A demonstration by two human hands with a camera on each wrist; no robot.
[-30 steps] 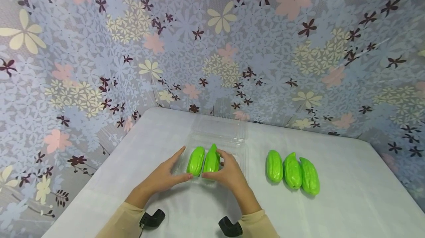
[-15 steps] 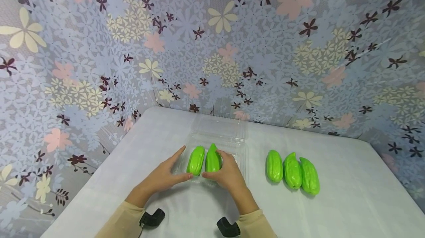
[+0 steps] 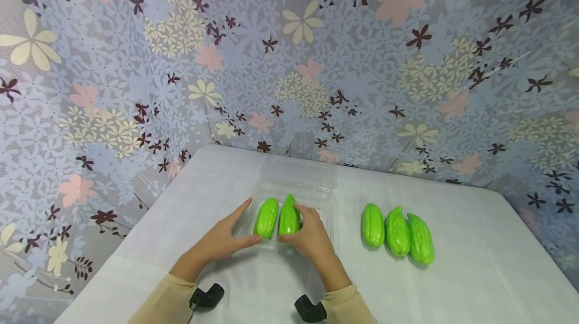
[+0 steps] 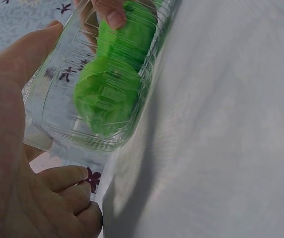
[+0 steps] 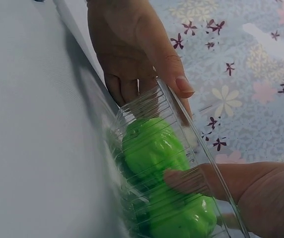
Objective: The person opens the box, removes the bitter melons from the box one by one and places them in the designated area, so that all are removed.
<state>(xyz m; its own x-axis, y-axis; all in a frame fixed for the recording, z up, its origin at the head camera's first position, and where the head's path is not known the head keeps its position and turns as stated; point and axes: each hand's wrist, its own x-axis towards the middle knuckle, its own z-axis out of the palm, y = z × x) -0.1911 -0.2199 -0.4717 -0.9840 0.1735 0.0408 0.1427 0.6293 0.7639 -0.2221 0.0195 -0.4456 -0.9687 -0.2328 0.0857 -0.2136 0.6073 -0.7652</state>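
A green vegetable (image 3: 288,217), ridged and glossy, is held inside a clear plastic container (image 3: 333,221), with its pointed end turned away from the person. It is pinched by the grip of the right hand (image 3: 312,233): the thumb is placed over its near end, and the index finger is set against its upper right side. Just to its left, a second vegetable (image 3: 266,218) is lodged in the same container, slightly slanted; a narrow gap is left between the two in the head view.

The near left corner of the container is flanked by the left hand (image 3: 222,233). Its grip is spread, with thumb and index finger held wide apart, and the thumb tip is seen at the rim. The lid (image 3: 298,172) is laid back on the far side.

To the right, well apart from the container, three more green vegetables (image 3: 398,233) are lined up side by side. Everything is carried by a white-covered surface (image 3: 475,268), which is backed by flower-patterned wallpaper (image 3: 357,73). Both forearms are covered by beige sleeves (image 3: 165,296).
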